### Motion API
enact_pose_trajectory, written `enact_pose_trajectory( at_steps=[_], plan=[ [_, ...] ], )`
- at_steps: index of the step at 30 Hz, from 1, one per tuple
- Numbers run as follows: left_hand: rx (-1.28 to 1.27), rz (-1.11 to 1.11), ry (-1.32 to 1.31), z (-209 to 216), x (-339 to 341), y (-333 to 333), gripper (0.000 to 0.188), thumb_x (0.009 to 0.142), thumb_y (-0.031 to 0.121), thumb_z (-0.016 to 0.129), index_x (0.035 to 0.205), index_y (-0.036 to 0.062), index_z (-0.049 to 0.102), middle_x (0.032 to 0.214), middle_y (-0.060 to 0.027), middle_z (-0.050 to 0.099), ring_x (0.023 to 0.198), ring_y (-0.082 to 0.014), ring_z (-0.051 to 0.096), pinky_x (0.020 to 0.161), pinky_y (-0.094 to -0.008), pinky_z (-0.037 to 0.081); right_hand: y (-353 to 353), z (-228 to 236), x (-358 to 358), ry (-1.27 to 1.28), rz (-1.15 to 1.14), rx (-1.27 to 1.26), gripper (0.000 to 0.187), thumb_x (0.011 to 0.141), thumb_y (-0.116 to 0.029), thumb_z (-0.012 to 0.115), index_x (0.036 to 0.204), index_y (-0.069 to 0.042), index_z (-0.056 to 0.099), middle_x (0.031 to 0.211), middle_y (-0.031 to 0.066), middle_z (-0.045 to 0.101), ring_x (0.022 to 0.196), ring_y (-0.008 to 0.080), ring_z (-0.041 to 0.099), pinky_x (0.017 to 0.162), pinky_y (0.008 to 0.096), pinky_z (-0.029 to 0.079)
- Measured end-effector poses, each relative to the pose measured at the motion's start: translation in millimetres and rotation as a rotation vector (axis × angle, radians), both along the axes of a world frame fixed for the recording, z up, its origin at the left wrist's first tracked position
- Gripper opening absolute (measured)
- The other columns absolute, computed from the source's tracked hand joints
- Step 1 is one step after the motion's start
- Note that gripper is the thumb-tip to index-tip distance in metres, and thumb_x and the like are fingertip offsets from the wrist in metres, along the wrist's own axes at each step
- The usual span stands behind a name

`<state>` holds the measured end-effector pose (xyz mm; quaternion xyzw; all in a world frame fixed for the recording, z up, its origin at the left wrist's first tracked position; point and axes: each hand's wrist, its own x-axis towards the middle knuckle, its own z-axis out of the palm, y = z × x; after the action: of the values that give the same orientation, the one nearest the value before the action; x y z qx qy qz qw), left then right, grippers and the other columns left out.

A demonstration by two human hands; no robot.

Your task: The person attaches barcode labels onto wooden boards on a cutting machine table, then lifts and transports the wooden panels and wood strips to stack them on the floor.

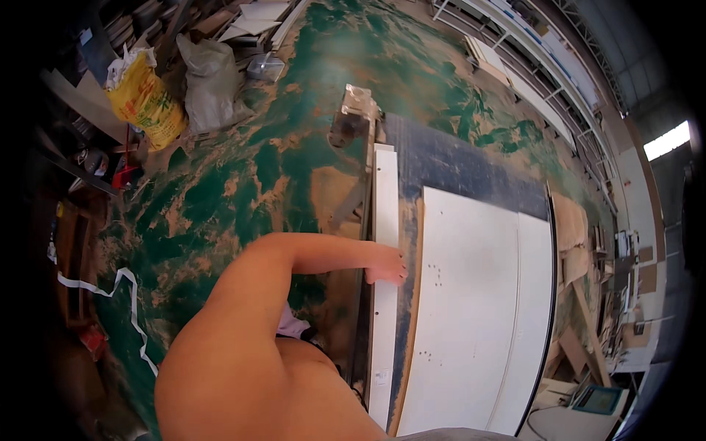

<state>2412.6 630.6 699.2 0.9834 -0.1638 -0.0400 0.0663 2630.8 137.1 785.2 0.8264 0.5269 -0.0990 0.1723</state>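
Note:
A long, narrow white board (385,198) lies lengthwise along the left edge of a dark worktable (463,162). Across its middle, my left hand (387,265) grips it from above, fingers bent over the right side and thumb by the left edge. My left arm reaches in from the lower left with the elbow bent. To the right of that board lies a wide white panel (471,294) with small clusters of holes and a brown left edge; a thin gap parts the two. My right hand is out of sight.
A metal bracket-like part (356,110) sticks out at the table's far left corner. On the sawdust-strewn green floor (213,198) stand a yellow sack (149,103) and a pale sack (212,84). White strapping (132,301) trails at left. A screen (596,399) sits at lower right.

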Motion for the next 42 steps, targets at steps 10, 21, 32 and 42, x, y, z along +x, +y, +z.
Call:
enact_pose_trajectory(
  at_steps=[10, 21, 32, 42],
  plan=[
    [-0.034, 0.194, -0.183, 26, -195, 272, 0.056, 0.057, 0.034, 0.08, 0.104, 0.0151, 0.057, 0.105, -0.004, 0.056, 0.109, -0.025, 0.054, 0.097, -0.0465, 0.039, 205, 59, -152, 0.003, -0.028, -0.133, 0.072, 0.065, -0.04, 0.078, 0.127, -0.012, 0.054, 0.107, 0.0176, 0.064, 0.1, 0.0372, 0.059, 0.088, 0.0493, 0.045],
    [-0.048, 0.608, -0.245, 40, -390, 557, 0.058, 0.052, 0.023, 0.081, 0.105, 0.0142, 0.059, 0.104, -0.0073, 0.056, 0.108, -0.028, 0.054, 0.102, -0.045, 0.038, 495, 74, -204, 0.067, -0.031, -0.253, 0.061, 0.066, -0.041, 0.075, 0.118, -0.011, 0.062, 0.094, 0.0193, 0.069, 0.087, 0.0383, 0.066, 0.079, 0.0482, 0.052],
    [-0.005, 1.218, -0.197, 0, -621, 758, 0.062, 0.053, 0.026, 0.082, 0.109, 0.0131, 0.058, 0.11, -0.0096, 0.057, 0.111, -0.0294, 0.054, 0.1, -0.0448, 0.037, 957, 67, -197, 0.069, 0.755, 0.173, 0.073, 0.042, -0.038, 0.082, 0.107, -0.011, 0.062, 0.079, 0.0076, 0.061, 0.08, 0.0291, 0.058, 0.073, 0.0433, 0.041],
    [-0.076, 1.709, -0.096, -43, -766, 872, 0.062, 0.049, 0.025, 0.083, 0.106, 0.0096, 0.064, 0.11, -0.0115, 0.059, 0.111, -0.03, 0.054, 0.103, -0.0439, 0.034, 1407, 12, -296, 0.16, 1.132, -0.006, 0.068, 0.051, -0.037, 0.082, 0.11, -0.01, 0.063, 0.091, 0.0058, 0.064, 0.092, 0.0255, 0.059, 0.085, 0.0405, 0.042]
  ],
)
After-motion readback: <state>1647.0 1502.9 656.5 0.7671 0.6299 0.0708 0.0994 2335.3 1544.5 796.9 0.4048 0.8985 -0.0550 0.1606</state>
